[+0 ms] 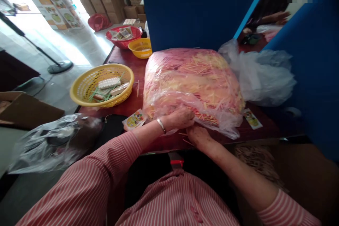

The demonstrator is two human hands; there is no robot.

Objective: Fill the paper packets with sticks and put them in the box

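1. The left hand (182, 117) has its fingers curled in, not spread, at the near edge of the large clear bag (182, 60). Whether they are clamped on anything is hidden.
2. The right hand (198, 136) is bent inward just beside the left, fingertips out of sight under the palm. Thin sticks (187, 142) poke out beside it; I cannot tell whether its fingers are closed on them.
3. The hands meet low in front of the body, probably because this keeps both within easy reach of the loose sticks.
4. The clear bag, full of pink and yellow sticks, lies on the dark red table (169, 144) directly beyond the hands. Its loose plastic is bunched at the near side, perhaps to leave the contents reachable.
5. One printed packet (135, 119) lies left of the bag, another (253, 119) right of it.
6. The large yellow basket (76, 90) stands to the left, holding green sticks and pale packs, seemingly placed within arm's reach.
7. Farther back are a small yellow basket (140, 54) and a red basket (123, 44); crumpled clear plastic (265, 77) sits right, against the blue partition (190, 10).
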